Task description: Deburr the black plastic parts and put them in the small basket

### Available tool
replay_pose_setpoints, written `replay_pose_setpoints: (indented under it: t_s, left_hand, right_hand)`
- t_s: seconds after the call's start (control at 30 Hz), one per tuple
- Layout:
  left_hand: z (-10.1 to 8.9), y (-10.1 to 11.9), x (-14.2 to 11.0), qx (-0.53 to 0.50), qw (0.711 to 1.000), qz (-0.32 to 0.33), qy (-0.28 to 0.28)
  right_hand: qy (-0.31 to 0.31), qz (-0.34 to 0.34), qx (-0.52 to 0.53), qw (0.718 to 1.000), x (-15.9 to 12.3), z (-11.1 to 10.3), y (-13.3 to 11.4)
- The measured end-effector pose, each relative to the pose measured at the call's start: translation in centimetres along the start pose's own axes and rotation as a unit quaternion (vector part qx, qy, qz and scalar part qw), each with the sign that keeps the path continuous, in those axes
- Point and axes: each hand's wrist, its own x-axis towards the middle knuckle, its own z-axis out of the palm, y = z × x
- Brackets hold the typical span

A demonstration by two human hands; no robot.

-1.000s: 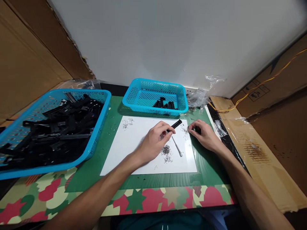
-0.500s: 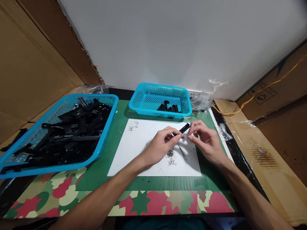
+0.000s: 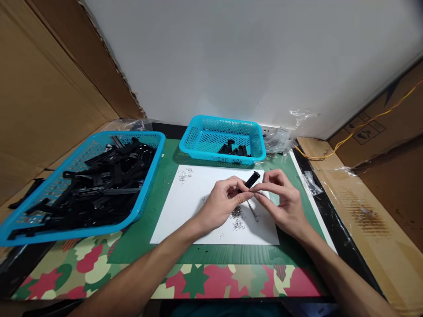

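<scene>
Left hand [image 3: 222,202], in the head view, pinches a slim black part [image 3: 252,178] between thumb and forefinger over the white sheet [image 3: 181,209]; the part slants up and away from the fingers. Right hand [image 3: 287,203] comes in from the other side, its thumb and forefinger brought together right at the left fingertips (whether some tiny piece sits between them, I cannot tell). Just below the hands, a thin metal tool [image 3: 254,212] lies slantwise on the sheet, its upper end hidden by the fingers. Beside it is a heap of small wire bits [image 3: 238,224], probably bent metal, though they are too small to be sure; a looser scatter [image 3: 185,175] lies near the sheet's far left corner. Beyond the sheet stands the small blue basket [image 3: 202,155], with a few black pieces [image 3: 231,149] inside. To the left, the large blue basket [image 3: 151,181] bears a jumbled pile of black parts [image 3: 109,185].
</scene>
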Motion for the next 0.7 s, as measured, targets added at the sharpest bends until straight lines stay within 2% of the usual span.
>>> replay_pose_setpoints:
  t_s: [0.2,0.33,0.47,0.57,0.63,0.7]
  left_hand:
    - [-0.3,0.0,0.1,0.080,0.996,0.027,0.019]
    - [-0.4,0.0,0.0,0.134,0.991,0.027,-0.005]
    - [-0.5,0.1,-0.3,0.171,0.984,0.038,-0.025]
    - [-0.6,0.1,-0.5,0.187,0.982,0.011,-0.032]
    - [-0.6,0.1,-0.5,0.192,0.981,-0.002,-0.032]
    - [-0.6,0.0,-0.4,0.201,0.979,0.012,-0.037]
  right_hand:
    - [-0.051,0.015,-0.001,0.999,-0.1,-0.4,-0.3]
    - [-0.081,0.043,-0.024,0.995,-0.1,-0.6,0.1]
    - [-0.033,0.083,-0.046,0.995,0.1,-1.5,0.7]
    - [0.007,0.135,-0.046,0.990,0.3,-2.5,1.5]
    - [0.008,0.168,-0.043,0.985,0.3,-2.8,2.1]
    - [-0.008,0.194,-0.050,0.980,0.3,-2.8,2.5]
